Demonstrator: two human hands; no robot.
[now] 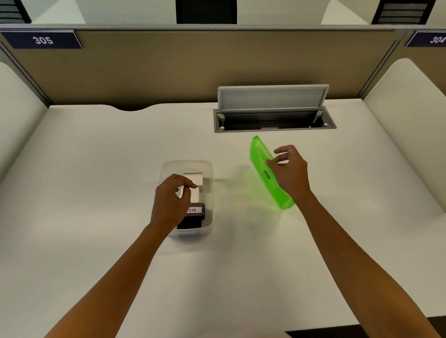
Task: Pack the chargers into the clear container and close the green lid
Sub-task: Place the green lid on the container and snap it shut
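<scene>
The clear container (pixel 188 198) is taken as the reference; it stands uncovered on the white desk (pixel 89 174), near the middle of the desk surface.

Contents noted: a black charger (pixel 193 217) lies at the near end of the container, bearing a white label on which "018" is readable. White chargers (pixel 195 181) are seen at the far end; how many cannot be told, since they are partly covered.

The left hand (pixel 171 200) is held over the near-left part of the container, with the fingers curled and the thumb and forefinger pinched together above the white chargers. Whether a charger is actually gripped cannot be told.

The green lid (pixel 265 172) is located to the right of the container, apart from it. It is tilted up on edge, with its near corner down at the desk and its far end raised. A green tint is cast on the desk between lid and container.

The right hand (pixel 289 171) is placed against the lid's right face; the lid is gripped between thumb and fingertips, the other fingers being loosely spread.

Beyond the container, to the far right, a cable hatch (pixel 273 108) is set into the desk with its flap raised. A beige partition (pixel 161 69) closes the far edge of the desk, and plates numbered "305" (pixel 42 40) and "304" (pixel 437 40) are fixed to its top.
</scene>
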